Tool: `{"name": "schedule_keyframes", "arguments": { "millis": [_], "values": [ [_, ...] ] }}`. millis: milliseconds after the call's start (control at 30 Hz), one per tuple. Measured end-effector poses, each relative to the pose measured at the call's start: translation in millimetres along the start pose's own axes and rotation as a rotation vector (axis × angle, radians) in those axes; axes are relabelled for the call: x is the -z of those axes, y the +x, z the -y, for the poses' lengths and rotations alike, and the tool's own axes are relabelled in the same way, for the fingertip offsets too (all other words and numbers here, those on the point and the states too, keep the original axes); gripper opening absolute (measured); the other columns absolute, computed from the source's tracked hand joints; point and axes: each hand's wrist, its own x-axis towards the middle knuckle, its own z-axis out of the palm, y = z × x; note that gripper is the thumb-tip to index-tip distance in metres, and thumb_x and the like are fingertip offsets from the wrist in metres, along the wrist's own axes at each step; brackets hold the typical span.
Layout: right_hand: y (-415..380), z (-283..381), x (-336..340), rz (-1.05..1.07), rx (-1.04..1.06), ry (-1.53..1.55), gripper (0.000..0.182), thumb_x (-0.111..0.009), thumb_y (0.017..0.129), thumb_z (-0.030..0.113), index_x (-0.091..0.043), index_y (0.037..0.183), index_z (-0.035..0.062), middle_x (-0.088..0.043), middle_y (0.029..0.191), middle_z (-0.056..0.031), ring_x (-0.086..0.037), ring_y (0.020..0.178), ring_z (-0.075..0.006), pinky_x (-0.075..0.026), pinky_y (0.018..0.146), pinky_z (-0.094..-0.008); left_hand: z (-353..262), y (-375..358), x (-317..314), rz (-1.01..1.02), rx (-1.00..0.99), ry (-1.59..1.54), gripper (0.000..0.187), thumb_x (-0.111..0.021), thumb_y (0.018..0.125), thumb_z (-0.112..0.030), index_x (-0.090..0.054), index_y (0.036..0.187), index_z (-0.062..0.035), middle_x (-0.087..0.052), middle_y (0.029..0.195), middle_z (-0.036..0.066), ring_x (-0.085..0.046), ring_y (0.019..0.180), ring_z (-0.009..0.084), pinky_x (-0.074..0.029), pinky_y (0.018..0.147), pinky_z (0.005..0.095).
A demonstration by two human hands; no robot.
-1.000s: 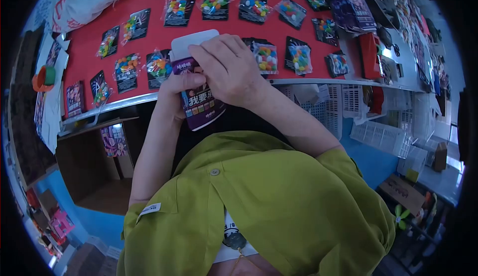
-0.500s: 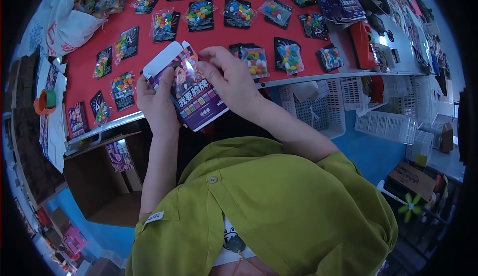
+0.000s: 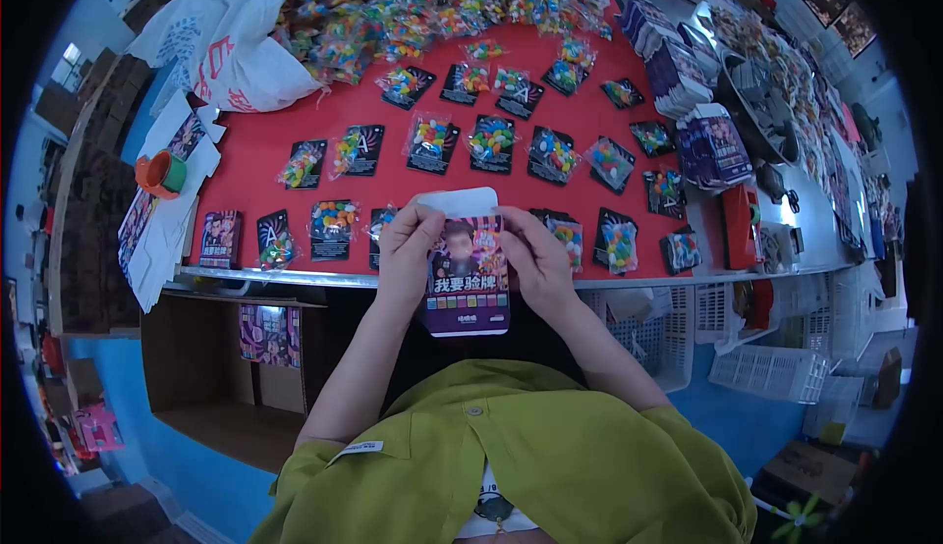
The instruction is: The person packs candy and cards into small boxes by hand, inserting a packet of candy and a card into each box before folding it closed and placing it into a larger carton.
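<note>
along the far edge of the broad red table (image 3: 260, 176) runs a heap of clear packets (image 3: 452, 4) filled with bright, sweet-like pieces, and a white bag (image 3: 260, 68) slumps at the far left corner. under the near edge, to the left, stands an open cardboard carton (image 3: 196, 377). the person's left hand (image 3: 406, 242) and right hand (image 3: 540, 261) are a little apart, each clamped on an upper side of one purple box (image 3: 469, 294), thumbs on its printed face; its lower end sticks out past the table's near edge. if both grips slacken at once, i reckon it could drop off that side, since only the fingers seem to bear it. rows of black cards (image 3: 431, 163) with packets on them spread over the middle, and several lie close to the near edge; a careless wrist could push one over. a second purple box (image 3: 220, 240) rests at the near left corner, just beside the rim, and a bump of the left forearm might tip it off. smallest of all, the held box's white flap (image 3: 467, 200) stands out beyond the fingers; bent back sharply, it could tear at the fold. whether anything is inside, i can't tell.
</note>
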Motion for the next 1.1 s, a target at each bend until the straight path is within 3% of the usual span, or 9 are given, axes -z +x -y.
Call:
{"name": "schedule_keyframes", "arguments": {
  "millis": [167, 200, 300, 433, 633, 700, 800, 933, 1100],
  "values": [
    [5.1, -1.4, 25.0, 0.231, 0.259, -0.385, 0.030, -0.056, 0.083, 0.002, -0.054, 0.113, 0.0003, -0.052, 0.108, -0.0139, -0.057, 0.093, -0.0274, -0.045, 0.078, -0.0312, 5.6, 4.5, 8.7, 0.104, 0.080, -0.159, 0.031, -0.056, 0.083, 0.009, -0.052, 0.112, -0.0010, -0.064, 0.102, 0.012, -0.063, 0.093, 0.0167, -0.051, 0.083, 0.0267],
    [5.7, 4.8, 29.0, 0.193, 0.327, -0.530, 0.036, -0.060, 0.079, 0.006, -0.056, 0.115, 0.0048, -0.051, 0.115, -0.0137, -0.058, 0.096, -0.0284, -0.047, 0.081, -0.0377, 6.3, 5.9, 10.5, 0.096, 0.062, -0.157, 0.031, -0.056, 0.083, 0.009, -0.052, 0.112, -0.0010, -0.064, 0.102, 0.012, -0.063, 0.093, 0.0167, -0.051, 0.083, 0.0267],
    [0.0, 22.5, 27.7, 0.236, 0.638, -0.917, 0.043, -0.062, 0.074, 0.006, -0.056, 0.117, 0.0068, -0.050, 0.123, -0.0140, -0.057, 0.106, -0.0269, -0.042, 0.094, -0.0405, 1.4, 10.1, 9.2, -0.078, 0.198, -0.155, 0.032, -0.055, 0.082, 0.010, -0.052, 0.112, 0.0000, -0.065, 0.097, 0.011, -0.063, 0.090, 0.0147, -0.050, 0.080, 0.0241],
    [1.5, 5.6, 19.4, 0.325, 0.727, -0.904, 0.041, -0.062, 0.071, 0.007, -0.055, 0.111, 0.0020, -0.054, 0.120, -0.0146, -0.054, 0.114, -0.0264, -0.037, 0.101, -0.0422, 14.9, 15.9, 11.5, 0.040, 0.228, 0.014, 0.027, -0.055, 0.085, 0.006, -0.054, 0.112, 0.0002, -0.064, 0.103, 0.010, -0.062, 0.093, 0.0136, -0.050, 0.080, 0.0257],
    [21.5, -23.2, 25.4, 0.287, 0.405, -0.597, 0.033, -0.064, 0.075, 0.009, -0.052, 0.104, 0.0011, -0.057, 0.103, -0.0158, -0.057, 0.098, -0.0341, -0.048, 0.084, -0.0397, 6.0, 3.3, -1.8, 0.067, 0.064, -0.079, 0.025, -0.047, 0.095, -0.011, -0.055, 0.116, 0.0016, -0.063, 0.108, 0.013, -0.058, 0.103, 0.0183, -0.046, 0.091, 0.0307],
    [25.8, -15.5, 28.2, 0.347, -0.091, -0.460, 0.027, -0.064, 0.082, 0.013, -0.051, 0.103, 0.0019, -0.057, 0.101, -0.0163, -0.058, 0.096, -0.0342, -0.048, 0.080, -0.0391, 4.6, -3.9, -5.1, 0.133, -0.046, -0.073, 0.026, -0.046, 0.096, -0.013, -0.056, 0.114, 0.0018, -0.063, 0.108, 0.014, -0.056, 0.107, 0.0194, -0.043, 0.094, 0.0329],
    [34.6, -17.4, 28.4, 0.357, -0.069, -0.440, 0.023, -0.062, 0.087, 0.017, -0.051, 0.100, 0.0026, -0.056, 0.100, -0.0157, -0.057, 0.095, -0.0343, -0.047, 0.077, -0.0402, 6.8, -5.4, -7.4, 0.110, -0.141, 0.151, 0.025, -0.045, 0.095, -0.014, -0.058, 0.110, 0.0021, -0.062, 0.107, 0.014, -0.054, 0.110, 0.0204, -0.039, 0.098, 0.0345],
    [36.8, -14.3, 30.9, 0.424, -0.173, -0.485, 0.029, -0.062, 0.087, 0.020, -0.051, 0.107, 0.0027, -0.056, 0.106, -0.0149, -0.058, 0.101, -0.0312, -0.048, 0.081, -0.0390, 0.1, 11.2, -10.5, 0.008, 0.096, -0.131, 0.018, -0.048, 0.087, 0.000, -0.063, 0.098, 0.0019, -0.064, 0.099, 0.013, -0.057, 0.101, 0.0205, -0.042, 0.093, 0.0321],
    [31.8, -1.9, 25.4, 0.280, -0.147, 0.346, 0.032, -0.054, 0.091, 0.013, -0.050, 0.121, 0.0011, -0.055, 0.111, -0.0089, -0.053, 0.107, -0.0179, -0.043, 0.090, -0.0317, -7.5, 19.7, -12.3, -0.068, 0.273, -0.170, 0.024, -0.049, 0.071, 0.014, -0.067, 0.081, 0.0018, -0.065, 0.087, 0.012, -0.060, 0.090, 0.0208, -0.046, 0.085, 0.0316]
  ]
}}
